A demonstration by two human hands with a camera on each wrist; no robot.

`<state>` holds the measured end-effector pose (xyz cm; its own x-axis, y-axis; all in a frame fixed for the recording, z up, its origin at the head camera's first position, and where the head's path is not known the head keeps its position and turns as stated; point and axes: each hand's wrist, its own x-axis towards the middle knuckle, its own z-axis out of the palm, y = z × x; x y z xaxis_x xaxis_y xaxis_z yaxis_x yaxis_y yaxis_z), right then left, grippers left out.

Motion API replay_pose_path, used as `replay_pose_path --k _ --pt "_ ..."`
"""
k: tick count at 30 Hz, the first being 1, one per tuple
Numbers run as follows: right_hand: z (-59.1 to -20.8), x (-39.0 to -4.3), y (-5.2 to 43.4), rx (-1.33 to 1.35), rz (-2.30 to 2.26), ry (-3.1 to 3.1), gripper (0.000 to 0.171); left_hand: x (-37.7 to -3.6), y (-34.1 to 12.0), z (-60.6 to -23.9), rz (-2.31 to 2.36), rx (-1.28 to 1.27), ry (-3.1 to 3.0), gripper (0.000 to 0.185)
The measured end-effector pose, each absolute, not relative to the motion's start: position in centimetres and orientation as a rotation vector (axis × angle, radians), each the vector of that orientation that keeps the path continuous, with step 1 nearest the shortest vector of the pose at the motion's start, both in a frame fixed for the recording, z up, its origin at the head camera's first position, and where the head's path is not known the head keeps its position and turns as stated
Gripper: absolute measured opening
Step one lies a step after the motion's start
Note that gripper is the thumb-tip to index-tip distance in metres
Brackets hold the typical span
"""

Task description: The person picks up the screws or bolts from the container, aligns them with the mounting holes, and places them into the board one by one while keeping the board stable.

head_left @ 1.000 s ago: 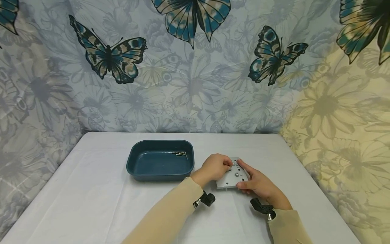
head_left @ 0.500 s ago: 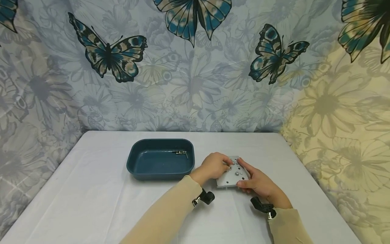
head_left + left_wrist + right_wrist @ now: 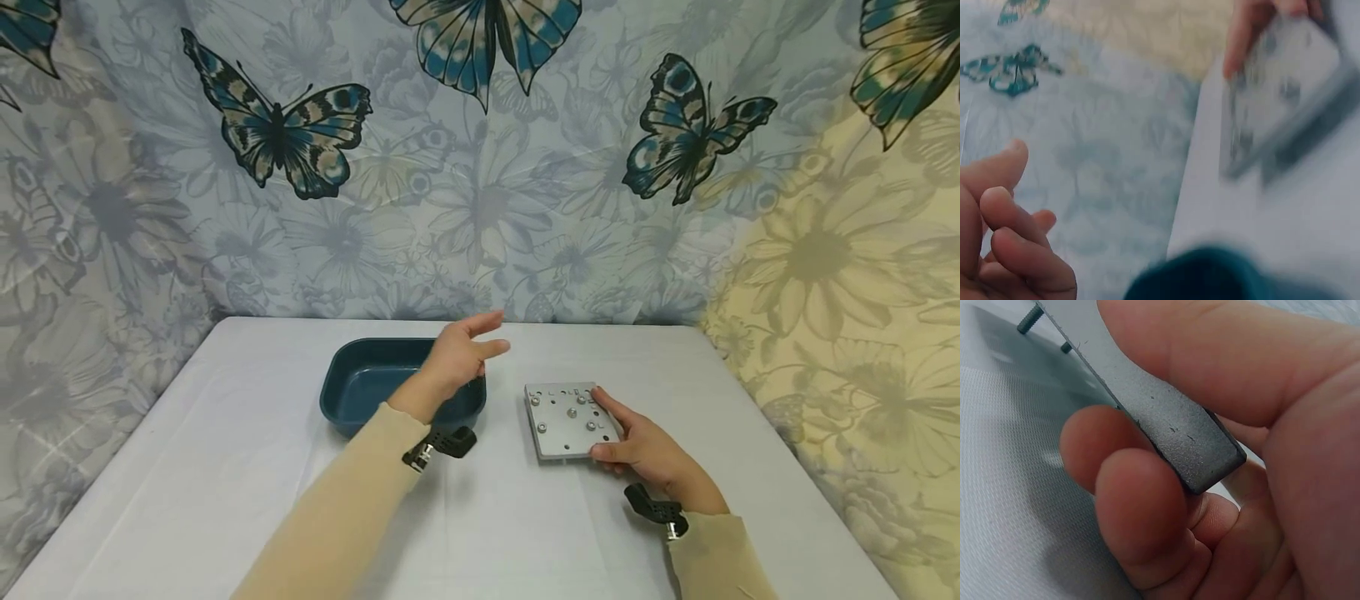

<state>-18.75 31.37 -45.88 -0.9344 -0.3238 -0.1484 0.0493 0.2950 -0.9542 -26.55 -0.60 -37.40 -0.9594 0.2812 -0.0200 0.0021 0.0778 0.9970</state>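
Observation:
My right hand [image 3: 651, 457] grips the right edge of a square silver metal plate [image 3: 557, 439], thumb at the near corner and fingers behind and beneath. Several screw heads [image 3: 572, 413] and small holes dot its top. From below, the right wrist view catches threaded screw ends [image 3: 1030, 320] sticking out under the plate [image 3: 1141, 394]. My left hand [image 3: 452, 360] hovers above the right end of a dark blue tray [image 3: 360, 379], index finger and thumb stretched out and apart. Nothing shows between its fingers in the left wrist view [image 3: 1016, 244]. That hand covers the tray's right part.
A white cloth covers the table [image 3: 187, 467]. Behind it hangs a butterfly-patterned fabric backdrop [image 3: 480, 225]. Dark camera mounts [image 3: 453, 442] sit on both wrists. The tray stands left of the plate, with a gap of cloth between them.
My left hand has left the plate and swung up and left over the tray. The small metal pieces at the tray's right end are now hidden. My right hand keeps its hold.

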Motion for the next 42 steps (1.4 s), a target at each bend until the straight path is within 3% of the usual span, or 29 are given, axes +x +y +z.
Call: replay_pose_path --k 5,11,20,32,42 --pt "-45.8 -18.8 31.5 -0.264 -1.704 2.221 0.104 -27.5 -4.4 -38.0 1.706 0.288 2.378 0.055" --pt "-45.9 -18.7 31.6 -0.279 -1.700 2.228 0.103 -28.0 -5.7 -40.8 1.465 0.273 2.441 0.053" --pt "-45.9 -18.6 31.4 -0.251 -1.699 2.229 0.103 -28.6 -5.6 -43.1 1.171 0.463 2.552 0.054" --pt "-45.7 -18.5 31.4 -0.240 -1.710 2.236 0.104 -28.5 -4.9 -43.2 0.754 0.706 2.829 0.039" --pt "-45.8 -18.6 31.3 -0.243 -1.706 2.240 0.104 -28.3 -4.8 -43.1 0.697 0.758 2.850 0.037"
